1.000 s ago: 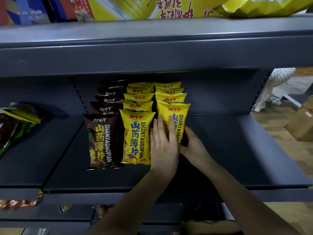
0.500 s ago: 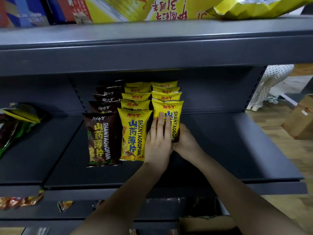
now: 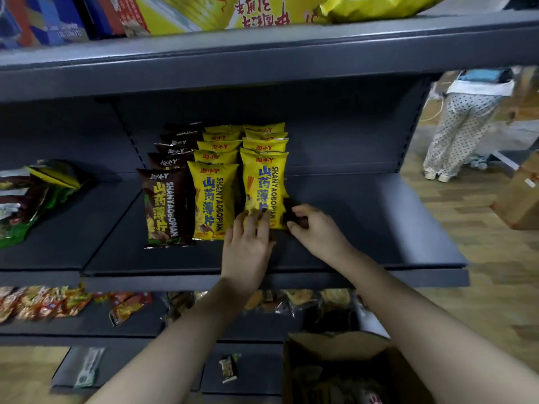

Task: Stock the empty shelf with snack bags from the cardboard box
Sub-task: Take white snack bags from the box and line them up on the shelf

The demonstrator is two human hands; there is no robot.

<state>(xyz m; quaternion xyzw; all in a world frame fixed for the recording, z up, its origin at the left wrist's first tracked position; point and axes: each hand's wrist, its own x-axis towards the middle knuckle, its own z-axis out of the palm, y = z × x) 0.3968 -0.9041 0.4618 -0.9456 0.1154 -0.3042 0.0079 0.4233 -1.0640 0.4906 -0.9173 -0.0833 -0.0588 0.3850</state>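
Head view, nearest first: cardboard box [image 3: 335, 371] open at bottom right, below the shelves, dark packets dimly visible inside. Both forearms reach up from there to the middle shelf [image 3: 364, 217]. Left hand [image 3: 246, 243] lies flat, fingers straight and together, fingertips pressing the foot of the front yellow bag [image 3: 264, 189] in the right-hand row. Right hand [image 3: 316, 228] sits at that bag's lower right corner, fingers curled; whether it pinches the bag edge or only nudges it, cannot tell.

Risk, as judged: the bag stands on a narrow base and leans on the row behind. Letting go unevenly could tip it forward or skew it against the neighbouring yellow row [image 3: 214, 196].

Bag: glossy yellow pouch, blue characters, slightly puffed, upright, a touch taller than its neighbour. Beyond, a brown row [image 3: 164, 205] stands to the left, bags filed toward the back panel. Right half of the shelf bare.
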